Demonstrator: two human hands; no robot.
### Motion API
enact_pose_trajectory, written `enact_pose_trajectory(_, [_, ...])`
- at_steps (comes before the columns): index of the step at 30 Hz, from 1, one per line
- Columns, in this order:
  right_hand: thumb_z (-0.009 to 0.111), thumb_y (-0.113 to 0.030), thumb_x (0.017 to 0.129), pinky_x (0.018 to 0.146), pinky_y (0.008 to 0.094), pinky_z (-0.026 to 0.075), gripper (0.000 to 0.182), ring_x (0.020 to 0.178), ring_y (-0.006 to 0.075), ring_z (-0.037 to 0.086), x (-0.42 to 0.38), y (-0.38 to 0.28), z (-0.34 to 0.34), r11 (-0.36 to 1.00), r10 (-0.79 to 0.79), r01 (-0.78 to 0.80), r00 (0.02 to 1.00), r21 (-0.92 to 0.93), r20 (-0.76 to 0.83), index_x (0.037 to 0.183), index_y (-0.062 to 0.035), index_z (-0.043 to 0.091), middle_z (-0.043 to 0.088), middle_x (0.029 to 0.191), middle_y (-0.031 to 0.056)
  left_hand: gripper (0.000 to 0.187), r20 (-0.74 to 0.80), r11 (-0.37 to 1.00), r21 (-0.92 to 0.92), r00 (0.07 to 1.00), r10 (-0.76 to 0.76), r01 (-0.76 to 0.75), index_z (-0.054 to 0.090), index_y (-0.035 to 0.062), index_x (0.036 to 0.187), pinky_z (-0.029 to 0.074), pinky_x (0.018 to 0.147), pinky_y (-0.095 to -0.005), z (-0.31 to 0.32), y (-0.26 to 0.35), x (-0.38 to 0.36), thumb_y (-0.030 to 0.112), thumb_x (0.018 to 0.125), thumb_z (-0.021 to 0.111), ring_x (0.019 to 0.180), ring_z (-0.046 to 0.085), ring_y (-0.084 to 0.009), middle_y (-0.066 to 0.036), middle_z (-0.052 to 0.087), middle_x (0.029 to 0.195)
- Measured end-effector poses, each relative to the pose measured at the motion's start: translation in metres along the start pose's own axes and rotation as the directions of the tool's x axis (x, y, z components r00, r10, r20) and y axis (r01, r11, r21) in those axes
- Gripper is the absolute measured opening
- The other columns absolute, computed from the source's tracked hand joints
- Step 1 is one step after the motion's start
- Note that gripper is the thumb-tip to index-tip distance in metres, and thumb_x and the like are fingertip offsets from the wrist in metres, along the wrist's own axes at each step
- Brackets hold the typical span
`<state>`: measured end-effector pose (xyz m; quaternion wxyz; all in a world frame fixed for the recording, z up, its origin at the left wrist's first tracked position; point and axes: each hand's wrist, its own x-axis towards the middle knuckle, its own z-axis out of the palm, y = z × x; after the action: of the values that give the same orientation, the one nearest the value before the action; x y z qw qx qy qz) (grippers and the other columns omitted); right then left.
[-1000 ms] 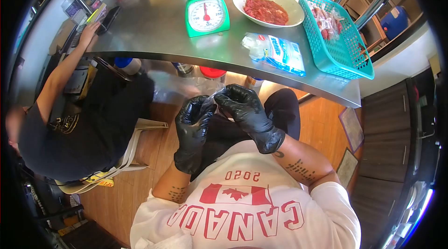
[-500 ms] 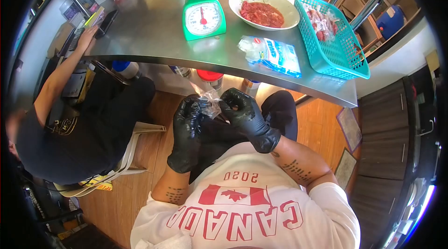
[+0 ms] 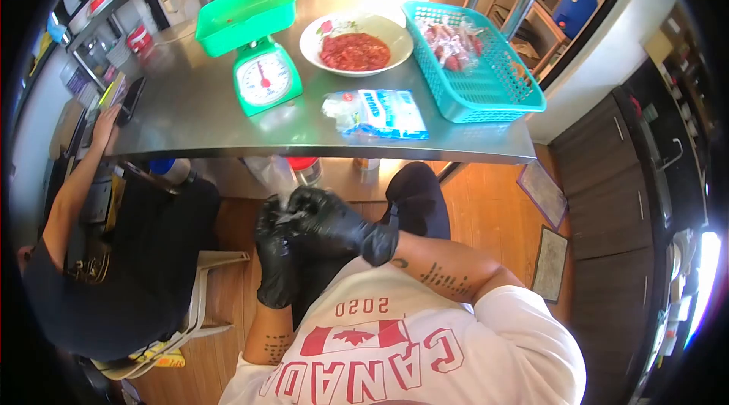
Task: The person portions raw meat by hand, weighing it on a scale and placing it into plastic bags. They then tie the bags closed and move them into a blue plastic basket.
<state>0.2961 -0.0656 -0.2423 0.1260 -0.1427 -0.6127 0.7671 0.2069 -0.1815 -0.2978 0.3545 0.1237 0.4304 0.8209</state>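
Both of my hands wear black gloves and are close together in front of the table edge. A clear plastic bag (image 3: 272, 175) stands up from between their fingers. My left hand (image 3: 276, 253) is closed around its lower part. Against it, my right hand (image 3: 328, 223) pinches the bag with bent fingers. Beyond them on the table lies a blue-and-white plastic packet (image 3: 391, 114). Behind the packet, a white bowl (image 3: 313, 34) holds red ground meat (image 3: 355, 52).
A green scale (image 3: 264, 80) stands left of the bowl. At right, a teal basket (image 3: 486, 101) contains small bags of meat (image 3: 453, 44). A seated person (image 3: 137, 268) is at left, one hand on the table (image 3: 190, 132). Lidded containers (image 3: 305, 170) sit below.
My view has swung right, so the table items appear further left. My hands have come closer together, and the bag now extends upward above them.
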Motion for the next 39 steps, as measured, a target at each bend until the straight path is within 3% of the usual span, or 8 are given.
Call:
enact_pose_trajectory(4, [0.061,-0.006,0.077,0.07,0.0334,0.047,0.018,0.074,0.0248,0.059,0.003,0.014,0.007,0.826,-0.435,0.336,0.891,-0.452,-0.133,0.093,-0.0017,0.056,0.059,0.08,0.0129,0.047,0.069,0.785,0.38,0.861,0.503,-0.489,0.044,-0.0009,0.126,0.045,0.083,-0.0264,0.021,0.013,0.005,-0.003,0.081,0.056,0.087,0.055,-0.0132,-0.006,0.054,0.105])
enact_pose_trajectory(11, [0.061,0.001,0.071,0.073,0.0342,0.047,0.029,0.084,0.0269,0.063,0.008,0.014,-0.014,0.786,-0.491,0.228,0.796,-0.575,-0.355,0.1,-0.0012,0.054,0.062,0.088,0.0167,0.05,0.222,0.841,0.498,0.969,0.111,-0.211,0.043,0.0013,0.129,0.045,0.081,-0.0237,0.022,0.023,-0.012,-0.006,0.081,0.054,0.089,0.054,-0.0125,-0.005,0.054,0.106])
enact_pose_trajectory(18, [0.061,-0.002,0.077,0.075,0.0304,0.047,0.028,0.08,0.0165,0.058,0.003,0.005,0.016,0.927,-0.347,0.361,0.928,0.104,-0.134,0.104,-0.0021,0.053,0.06,0.086,0.0084,0.043,0.073,0.998,0.007,0.995,0.065,-0.065,0.047,-0.0022,0.122,0.047,0.085,-0.028,-0.011,-0.007,0.016,-0.01,0.08,0.048,0.099,0.056,-0.0163,-0.01,0.055,0.113])
enact_pose_trajectory(21, [0.063,-0.005,0.076,0.074,0.0295,0.047,0.031,0.08,0.0163,0.057,0.003,0.013,0.017,0.904,-0.107,0.074,0.993,0.421,0.055,0.106,-0.0042,0.053,0.059,0.086,0.0075,0.043,0.068,0.979,-0.2,0.997,-0.02,0.034,0.047,-0.0017,0.123,0.046,0.086,-0.0279,-0.018,-0.013,0.029,-0.008,0.081,0.051,0.098,0.055,-0.0156,-0.009,0.055,0.111])
enact_pose_trajectory(23, [0.066,-0.009,0.075,0.071,0.0308,0.047,0.035,0.078,0.0196,0.06,0.001,0.016,0.014,0.767,-0.538,0.48,0.843,-0.425,-0.018,0.106,-0.0051,0.053,0.06,0.084,0.0108,0.042,0.032,0.976,-0.218,0.999,0.02,-0.013,0.047,-0.0008,0.123,0.046,0.086,-0.0276,-0.019,-0.008,0.031,-0.006,0.082,0.052,0.098,0.055,-0.0149,-0.007,0.056,0.11])
enact_pose_trajectory(25, [0.068,-0.011,0.072,0.069,0.0333,0.048,0.037,0.075,0.027,0.061,0.004,0.017,0.007,0.835,-0.42,0.321,0.897,-0.447,-0.141,0.106,-0.005,0.053,0.06,0.081,0.0149,0.04,0.191,0.851,0.316,0.906,0.377,-0.42,0.048,0.0011,0.124,0.046,0.085,-0.0267,0.0,0.005,0.017,-0.002,0.085,0.053,0.096,0.055,-0.0134,-0.005,0.056,0.107])
enact_pose_trajectory(31, [0.064,-0.004,0.072,0.073,0.0337,0.048,0.039,0.08,0.0275,0.061,0.021,0.028,-0.019,0.717,-0.552,0.321,0.804,-0.618,-0.222,0.108,0.0004,0.05,0.061,0.088,0.0179,0.044,0.119,0.928,0.367,0.993,0.022,-0.064,0.044,-0.0006,0.128,0.041,0.088,-0.0256,0.022,0.025,-0.009,0.002,0.085,0.055,0.103,0.051,-0.0144,-0.009,0.052,0.117])
enact_pose_trajectory(39, [0.061,0.001,0.075,0.078,0.0268,0.046,0.03,0.086,0.014,0.055,0.003,0.006,-0.001,0.975,0.049,-0.035,0.997,0.22,-0.057,0.104,-0.0025,0.054,0.057,0.096,0.0057,0.041,0.1,0.952,0.267,0.987,0.127,-0.15,0.047,0.0002,0.117,0.045,0.085,-0.0285,-0.018,-0.019,0.023,-0.002,0.077,0.056,0.1,0.052,-0.0162,-0.007,0.052,0.109])
